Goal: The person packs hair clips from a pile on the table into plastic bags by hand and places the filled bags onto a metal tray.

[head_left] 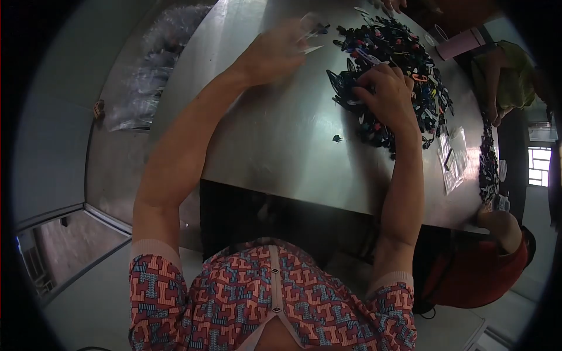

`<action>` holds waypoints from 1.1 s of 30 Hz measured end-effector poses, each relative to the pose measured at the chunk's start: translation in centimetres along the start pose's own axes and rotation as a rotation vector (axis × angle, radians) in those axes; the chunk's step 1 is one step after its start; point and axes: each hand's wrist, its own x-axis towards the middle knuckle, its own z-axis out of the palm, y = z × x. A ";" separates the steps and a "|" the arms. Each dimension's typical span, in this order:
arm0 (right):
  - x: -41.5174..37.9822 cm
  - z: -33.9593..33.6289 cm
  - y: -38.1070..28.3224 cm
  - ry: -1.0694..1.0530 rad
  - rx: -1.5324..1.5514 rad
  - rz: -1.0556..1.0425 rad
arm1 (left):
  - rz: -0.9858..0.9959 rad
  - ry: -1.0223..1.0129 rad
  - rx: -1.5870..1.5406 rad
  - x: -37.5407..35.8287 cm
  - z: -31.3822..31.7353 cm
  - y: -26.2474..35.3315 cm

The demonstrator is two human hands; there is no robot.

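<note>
A large heap of hair clips (430, 88), mostly black with some coloured ones, lies on the metal table (263, 146). My right hand (386, 90) is on the near left part of this heap, fingers curled down over dark clips; its fingertips are partly hidden. To the left of the heap, my left hand (278, 52) is raised over the table and smeared by motion. It appears closed on a clear plastic bag (310, 26) with something dark at its edge. One small dark piece (337, 138) lies apart from the heap.
Clear plastic bags (453, 158) lie right of the heap, and more plastic (146, 76) is at far left. A pink cup (461, 44) stands at the back right. Other people sit around the table, one in a red top (480, 275), beside a strip of clips (489, 158).
</note>
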 end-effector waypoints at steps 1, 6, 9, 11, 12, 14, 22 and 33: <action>0.0 -0.1 0.2 -0.019 0.029 -0.022 | -0.046 -0.020 -0.017 -0.1 0.0 0.4; 0.4 -0.1 1.2 -0.025 0.172 0.034 | -0.144 -0.041 -0.156 -0.3 0.2 1.1; 0.3 -0.7 1.2 0.026 0.282 0.035 | -0.152 -0.059 -0.034 -0.1 0.2 1.7; 0.4 -0.9 1.2 0.037 0.358 0.044 | -0.190 -0.071 -0.022 0.0 0.2 1.8; 0.4 -0.8 1.3 0.032 0.466 0.119 | -0.189 -0.070 -0.021 -0.1 0.2 1.9; 0.6 -1.4 0.8 0.027 0.572 0.189 | -0.201 -0.080 0.000 -0.1 0.3 2.4; 0.6 -3.1 -2.9 0.315 0.944 0.124 | -0.194 -0.113 -0.147 -0.5 1.5 2.5; 1.1 -1.7 -6.4 0.462 0.236 -0.188 | -0.134 -0.134 -0.158 -1.0 2.9 2.6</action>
